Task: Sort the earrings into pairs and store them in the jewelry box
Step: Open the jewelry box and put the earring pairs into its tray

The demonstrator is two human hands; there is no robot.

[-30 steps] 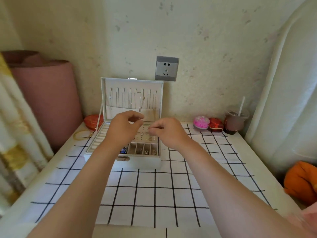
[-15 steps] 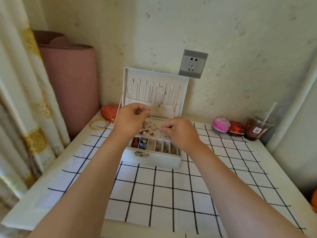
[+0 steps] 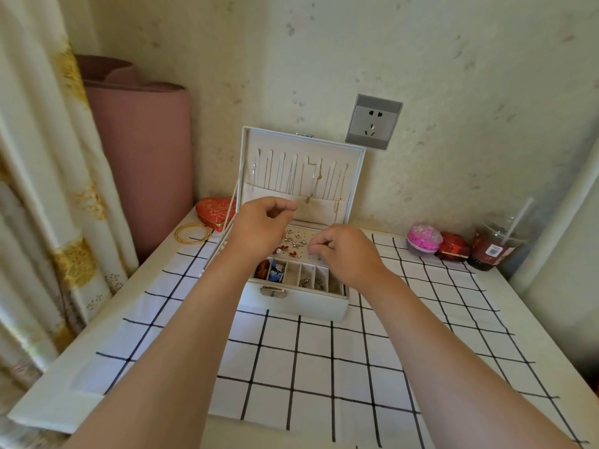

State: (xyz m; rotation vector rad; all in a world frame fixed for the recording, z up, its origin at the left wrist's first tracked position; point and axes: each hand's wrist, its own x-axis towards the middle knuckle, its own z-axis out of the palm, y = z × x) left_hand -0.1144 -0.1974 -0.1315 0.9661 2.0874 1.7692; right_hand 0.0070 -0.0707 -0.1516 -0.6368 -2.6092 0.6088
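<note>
At the back edge of the counter the jewelry box is stood open, checked cloth spread before it. Silver and red earrings are seen on its tray between the left hand and right hand. Each grip is pinched, and it cannot be told whether anything is held.

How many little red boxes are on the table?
2. One red box sits back left beside the gold bangles; a second red box, back right between the pink ball and the drink cup. More may be hidden.
</note>
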